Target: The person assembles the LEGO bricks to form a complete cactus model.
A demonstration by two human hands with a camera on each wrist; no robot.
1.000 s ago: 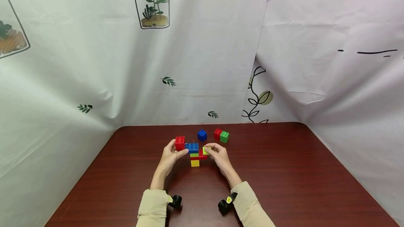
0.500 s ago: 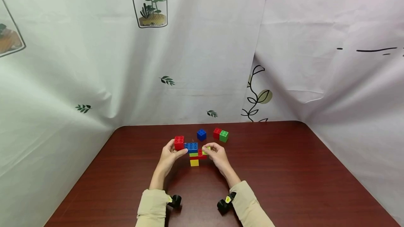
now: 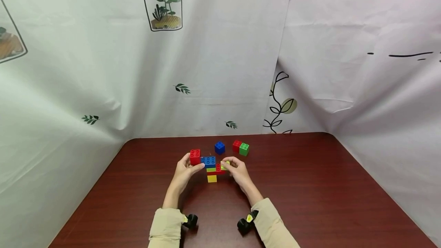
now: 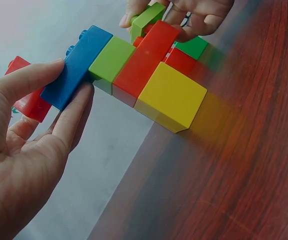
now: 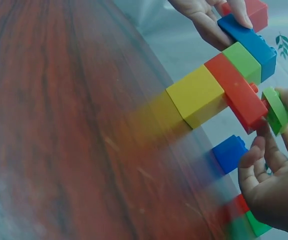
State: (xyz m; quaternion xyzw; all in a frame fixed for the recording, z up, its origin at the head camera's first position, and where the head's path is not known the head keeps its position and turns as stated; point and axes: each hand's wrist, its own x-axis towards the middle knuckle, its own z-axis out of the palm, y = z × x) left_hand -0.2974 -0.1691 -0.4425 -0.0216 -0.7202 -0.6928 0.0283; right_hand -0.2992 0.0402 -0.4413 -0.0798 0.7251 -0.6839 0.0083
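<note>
A stack of toy bricks stands on the table between both hands. Its yellow brick [image 4: 171,95] is lowest, below a long red brick [image 4: 146,65]. Above come a lime green brick [image 4: 111,59] and a long blue brick [image 4: 79,67], with a red brick [image 3: 195,157] at the blue one's left end. My left hand [image 3: 183,172] grips the blue brick, thumb across its near side. My right hand [image 3: 240,172] pinches a small lime green brick [image 5: 276,111] right at the studs on the red brick's right end. In the left wrist view this lime brick looks tilted.
Behind the stack, a blue brick [image 3: 219,147] lies on the dark red table [image 3: 310,194]. To its right a red brick [image 3: 236,146] and a green brick [image 3: 244,149] sit side by side. A white printed cloth [image 3: 220,49] hangs around the table's far and side edges.
</note>
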